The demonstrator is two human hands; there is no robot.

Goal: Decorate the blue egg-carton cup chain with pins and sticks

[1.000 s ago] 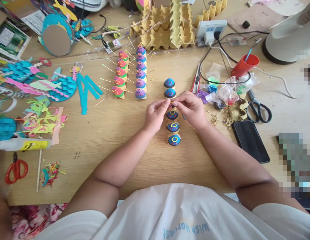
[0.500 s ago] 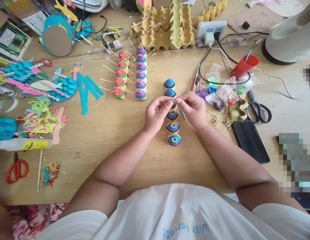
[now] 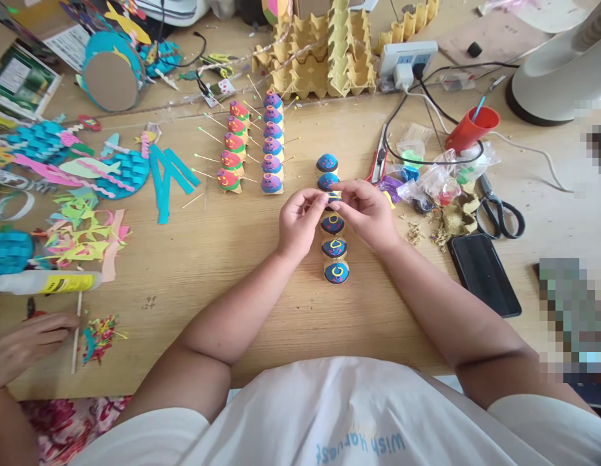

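Note:
A row of egg-carton cups (image 3: 332, 224), capped with blue and dark clay, runs away from me; the nearest ones carry yellow clay loops. Over the third cup from the far end, my left hand (image 3: 301, 221) pinches thumb against forefinger at one end of a thin yellow clay strip (image 3: 334, 194). Opposite it, my right hand (image 3: 368, 212) curves around the same cup, thumb and forefinger apart with the strip showing between them. The fingertips hide most of that cup. Just past my right knuckles lies a bit of yellow clay (image 3: 389, 199).
Two finished-looking rows, red-green cups (image 3: 231, 160) and purple cups (image 3: 272, 146), bristle with pins. On the right lie a utility knife (image 3: 379, 155), clay bags, scissors (image 3: 500, 213) and a phone (image 3: 484, 274). Another person's hand (image 3: 33, 343) rests at left beside a wooden stick (image 3: 76, 333).
My right thumb and forefinger have parted and shifted slightly left. A blue stick below my right hand is no longer visible. Another person's hand has come in at left, over the red scissors.

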